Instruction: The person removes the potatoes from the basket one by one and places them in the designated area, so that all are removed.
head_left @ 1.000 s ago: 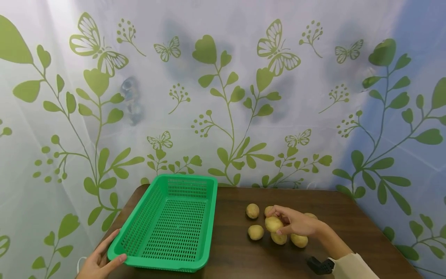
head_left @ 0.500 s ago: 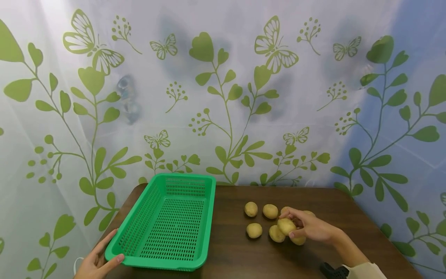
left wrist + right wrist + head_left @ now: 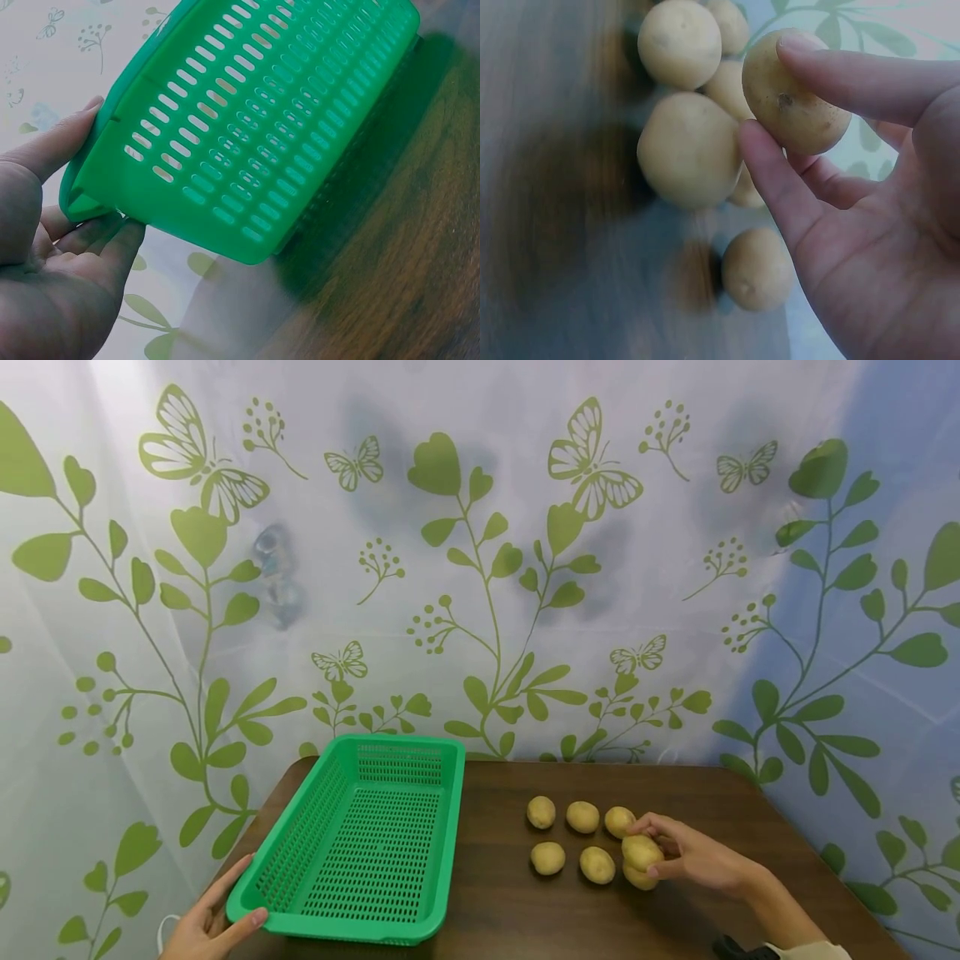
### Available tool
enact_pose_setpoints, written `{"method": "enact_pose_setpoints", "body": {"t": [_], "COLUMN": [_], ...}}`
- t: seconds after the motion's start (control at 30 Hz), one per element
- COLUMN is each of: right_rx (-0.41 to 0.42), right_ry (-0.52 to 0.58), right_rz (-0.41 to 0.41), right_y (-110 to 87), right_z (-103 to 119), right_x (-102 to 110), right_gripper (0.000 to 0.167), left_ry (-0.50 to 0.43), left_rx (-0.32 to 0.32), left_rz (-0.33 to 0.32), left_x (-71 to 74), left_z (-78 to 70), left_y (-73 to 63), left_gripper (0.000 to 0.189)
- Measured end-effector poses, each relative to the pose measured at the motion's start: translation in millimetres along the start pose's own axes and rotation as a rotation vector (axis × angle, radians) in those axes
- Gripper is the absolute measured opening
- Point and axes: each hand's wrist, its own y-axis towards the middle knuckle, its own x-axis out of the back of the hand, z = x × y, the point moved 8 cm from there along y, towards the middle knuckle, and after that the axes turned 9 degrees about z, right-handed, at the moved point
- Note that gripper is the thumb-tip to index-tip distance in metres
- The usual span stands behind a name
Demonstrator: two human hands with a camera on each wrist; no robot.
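My left hand (image 3: 212, 917) grips the near-left corner of an empty green plastic basket (image 3: 448, 860). In the left wrist view the thumb lies over the rim of the basket (image 3: 217, 127) and the fingers are tucked beneath it. My right hand (image 3: 697, 858) pinches a potato (image 3: 641, 850) between thumb and fingers, above another potato (image 3: 639, 880) at the right end of the group. The right wrist view shows this held potato (image 3: 795, 105) raised over the table, with several loose potatoes (image 3: 690, 150) beyond the fingers.
Several potatoes lie in two loose rows on the dark wooden table (image 3: 510, 918), including a back-left potato (image 3: 541, 812) and a front-left potato (image 3: 547, 858). A curtain (image 3: 480, 568) printed with leaves and butterflies hangs right behind the table.
My right hand has moved to the right with the potato, from over the middle of the group to its right end, uncovering potatoes behind it. The left hand stays on the basket corner.
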Motion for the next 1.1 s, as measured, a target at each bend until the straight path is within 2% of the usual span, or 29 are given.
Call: {"method": "enact_pose_setpoints", "body": {"t": [0.37, 0.57, 0.73, 0.93, 1.1], "right_rx": [0.013, 0.030, -0.030, -0.125, -0.115], "right_ry": [0.002, -0.021, -0.048, -0.029, -0.018], "right_rz": [-0.038, -0.091, -0.109, -0.111, -0.111], "right_y": [-23.1, -36.0, -43.6, -51.4, -55.0], "right_z": [-19, -28, -41, -59, -67], "right_x": [6, 12, 14, 14, 14], "right_gripper": [0.041, 0.043, 0.043, 0.045, 0.046], "left_ry": [0.018, 0.033, 0.023, -0.005, -0.008], "left_rx": [0.023, 0.005, -0.010, -0.031, -0.017], "left_rz": [-0.013, -0.015, -0.014, 0.007, 0.011], "left_x": [2.4, 5.1, 5.1, 3.1, 2.2], "left_z": [4.1, 4.5, 4.3, 3.5, 3.3], "left_y": [0.6, 0.4, 1.0, 1.0, 0.9], "left_gripper": [0.083, 0.085, 0.085, 0.087, 0.085]}}
